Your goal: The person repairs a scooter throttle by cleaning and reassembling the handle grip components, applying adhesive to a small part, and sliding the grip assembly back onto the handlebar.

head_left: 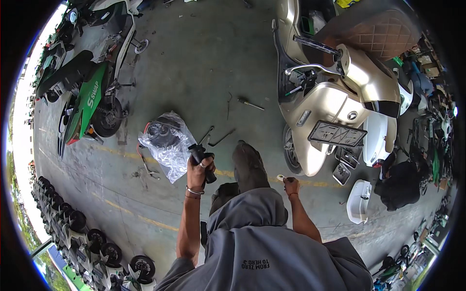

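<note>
My left hand is closed round a black cylindrical part, beside a clear plastic bag with dark parts inside. Metal tools lie just beyond it on the floor. My right hand pinches a small pale, ring-shaped piece, low and to the right of my bent legs. Farther forward lie a screwdriver and a thin rod. Another metal tool with red wire rests left of the bag.
A beige scooter with loose panels stands right, beside a white plastic cover on the grey floor. A green-and-black scooter stands left. A row of scooters lines the lower left; more vehicles and parts crowd the right edge.
</note>
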Demonstrator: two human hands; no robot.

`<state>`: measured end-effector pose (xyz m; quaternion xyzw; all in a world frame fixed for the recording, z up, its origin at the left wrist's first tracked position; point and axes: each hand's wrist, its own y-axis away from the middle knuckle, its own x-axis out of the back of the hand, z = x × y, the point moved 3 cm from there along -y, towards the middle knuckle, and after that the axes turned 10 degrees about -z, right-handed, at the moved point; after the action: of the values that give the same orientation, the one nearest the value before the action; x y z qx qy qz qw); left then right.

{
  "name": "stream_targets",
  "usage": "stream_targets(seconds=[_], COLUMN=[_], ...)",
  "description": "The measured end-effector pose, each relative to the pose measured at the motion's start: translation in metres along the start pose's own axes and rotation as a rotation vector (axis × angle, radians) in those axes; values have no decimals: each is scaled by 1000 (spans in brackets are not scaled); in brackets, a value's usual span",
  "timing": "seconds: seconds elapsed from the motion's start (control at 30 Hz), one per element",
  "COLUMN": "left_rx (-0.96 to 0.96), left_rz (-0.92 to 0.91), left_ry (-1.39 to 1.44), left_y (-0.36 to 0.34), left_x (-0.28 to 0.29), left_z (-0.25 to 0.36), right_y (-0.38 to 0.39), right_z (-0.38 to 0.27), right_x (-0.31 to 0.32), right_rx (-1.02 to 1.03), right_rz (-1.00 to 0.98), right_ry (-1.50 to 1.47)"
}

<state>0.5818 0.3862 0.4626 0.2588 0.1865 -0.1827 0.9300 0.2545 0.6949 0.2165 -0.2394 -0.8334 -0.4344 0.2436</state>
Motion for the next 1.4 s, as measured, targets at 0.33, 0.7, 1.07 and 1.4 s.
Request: stream_targets(seconds=[0.33,0.7,1.07,1.4], left_rx=[38,270,659,1286], left_rz=[-142,-863,-1794,-2315], left_ry=[-196,-756,-1286,-1377], left_y=[-250,-560,-737,-761], left_x=[56,-73,-209,-142], left_z=[109,167,-86,-363], right_y=[-155,-286,-432,-552], right_z=[-229,-447,-335,-227], right_x=[-107,-105,-189,-308], right_rx=[-151,-262,-487,-418], right_rz=[47,500,702,826], right_ry=[22,-497,-508,-514])
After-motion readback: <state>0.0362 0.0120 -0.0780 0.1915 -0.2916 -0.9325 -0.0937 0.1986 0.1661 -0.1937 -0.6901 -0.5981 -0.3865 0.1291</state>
